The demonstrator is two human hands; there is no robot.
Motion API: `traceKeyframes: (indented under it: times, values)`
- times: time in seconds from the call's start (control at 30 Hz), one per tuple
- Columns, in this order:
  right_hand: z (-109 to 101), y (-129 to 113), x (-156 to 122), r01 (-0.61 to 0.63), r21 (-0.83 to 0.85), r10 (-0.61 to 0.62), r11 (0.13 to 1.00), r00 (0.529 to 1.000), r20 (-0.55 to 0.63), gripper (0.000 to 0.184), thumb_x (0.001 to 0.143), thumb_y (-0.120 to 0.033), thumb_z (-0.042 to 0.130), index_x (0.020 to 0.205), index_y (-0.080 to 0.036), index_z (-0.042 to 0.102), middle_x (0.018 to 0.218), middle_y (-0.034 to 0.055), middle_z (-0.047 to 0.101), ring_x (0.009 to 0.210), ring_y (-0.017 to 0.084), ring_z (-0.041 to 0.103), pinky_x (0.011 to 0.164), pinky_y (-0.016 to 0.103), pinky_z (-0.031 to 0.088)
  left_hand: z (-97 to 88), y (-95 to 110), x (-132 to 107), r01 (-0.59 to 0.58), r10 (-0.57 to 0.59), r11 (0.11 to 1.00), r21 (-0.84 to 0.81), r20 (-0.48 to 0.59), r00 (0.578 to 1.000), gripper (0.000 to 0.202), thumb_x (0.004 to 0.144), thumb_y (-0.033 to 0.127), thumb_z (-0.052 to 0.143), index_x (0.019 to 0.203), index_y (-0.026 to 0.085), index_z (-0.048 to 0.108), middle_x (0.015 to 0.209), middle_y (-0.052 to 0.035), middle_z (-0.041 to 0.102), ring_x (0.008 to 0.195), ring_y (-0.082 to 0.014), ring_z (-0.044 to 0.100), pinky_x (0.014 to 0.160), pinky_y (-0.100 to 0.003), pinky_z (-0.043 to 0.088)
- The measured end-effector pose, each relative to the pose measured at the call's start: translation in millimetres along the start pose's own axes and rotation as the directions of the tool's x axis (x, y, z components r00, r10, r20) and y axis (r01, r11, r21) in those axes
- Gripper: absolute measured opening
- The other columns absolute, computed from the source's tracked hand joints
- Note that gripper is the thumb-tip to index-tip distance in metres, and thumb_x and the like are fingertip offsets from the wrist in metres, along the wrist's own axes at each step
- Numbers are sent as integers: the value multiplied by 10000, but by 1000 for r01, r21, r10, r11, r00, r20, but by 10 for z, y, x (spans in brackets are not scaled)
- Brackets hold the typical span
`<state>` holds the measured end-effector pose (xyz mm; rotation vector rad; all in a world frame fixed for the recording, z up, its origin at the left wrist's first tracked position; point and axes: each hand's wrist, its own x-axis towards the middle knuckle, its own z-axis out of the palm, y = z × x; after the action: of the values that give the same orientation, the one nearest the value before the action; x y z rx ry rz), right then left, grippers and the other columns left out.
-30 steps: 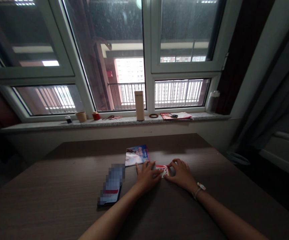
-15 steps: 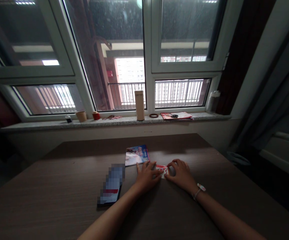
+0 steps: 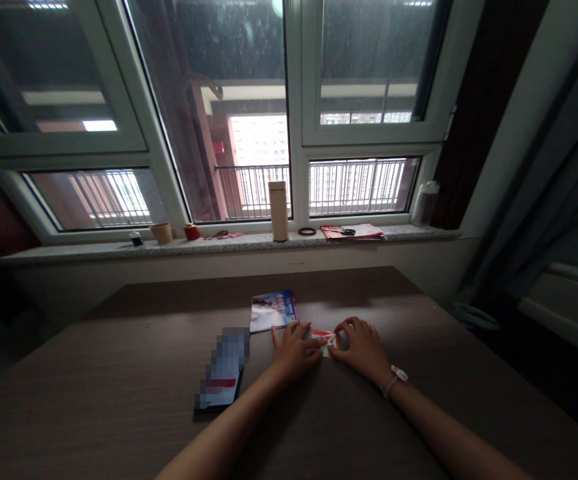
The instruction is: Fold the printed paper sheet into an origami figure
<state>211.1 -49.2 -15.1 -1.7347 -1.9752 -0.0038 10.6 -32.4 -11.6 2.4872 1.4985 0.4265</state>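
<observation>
A small red and white piece of paper lies on the dark wooden table, pinned between both hands. My left hand rests flat on its left part with the fingers stretched out. My right hand has its fingers curled and pinches the paper's right edge; a pale band sits on that wrist. Most of the paper is hidden under the fingers.
A colourful booklet lies just beyond my left hand, and a dark phone to the left. On the window sill stand a tall beige flask, small cups, a red bracelet and red papers.
Both hands have stayed on the paper; the fingers of my right hand have shifted slightly along its edge.
</observation>
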Motion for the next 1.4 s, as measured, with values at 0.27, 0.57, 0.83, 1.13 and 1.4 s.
traceKeyframes:
  times: [0.27, 0.57, 0.83, 1.13, 1.4]
  values:
    - [42, 38, 64, -21, -6, 21, 1000, 999, -25, 232, 756, -411, 636, 920, -249, 651, 1035, 45, 592, 1044, 241, 524, 976, 386, 313, 1, 1, 17, 17, -17, 1000, -15, 17, 1000, 305, 855, 450, 604, 1153, 513, 627, 1473, 22, 409, 1370, -359, 263, 1028, -746, -40]
    - [56, 81, 126, -43, -53, 40, 998, 998, -45, 154, 806, -389, 601, 864, -256, 651, 977, 33, 600, 980, 222, 531, 924, 376, 322, 0, -4, 22, 19, -18, 1000, -14, 26, 999, 285, 860, 450, 593, 1135, 509, 638, 1485, 31, 395, 1375, -372, 255, 1008, -771, -28]
    - [84, 95, 147, -61, -49, 58, 997, 996, -62, 123, 841, -346, 561, 869, -250, 633, 985, 29, 598, 982, 209, 522, 887, 345, 343, 22, -18, 31, 21, -21, 1000, -9, 17, 1000, 278, 856, 447, 600, 1120, 524, 639, 1480, 34, 402, 1372, -358, 267, 1013, -766, -30]
    - [93, 133, 158, -66, 4, 66, 998, 996, -62, 146, 807, -394, 605, 841, -254, 629, 978, 16, 590, 982, 207, 522, 884, 340, 349, 33, -19, 25, 21, -21, 1000, -8, 8, 1000, 276, 858, 453, 597, 1124, 504, 647, 1472, 19, 410, 1369, -357, 267, 1020, -756, -39]
    - [87, 122, 174, -73, -12, 72, 997, 995, -66, 124, 847, -347, 561, 853, -244, 630, 974, 22, 598, 972, 202, 527, 871, 329, 359, 21, -18, 16, 5, -5, 1000, -25, 1, 1000, 283, 861, 443, 594, 1133, 509, 637, 1466, 14, 422, 1369, -347, 269, 1005, -765, -59]
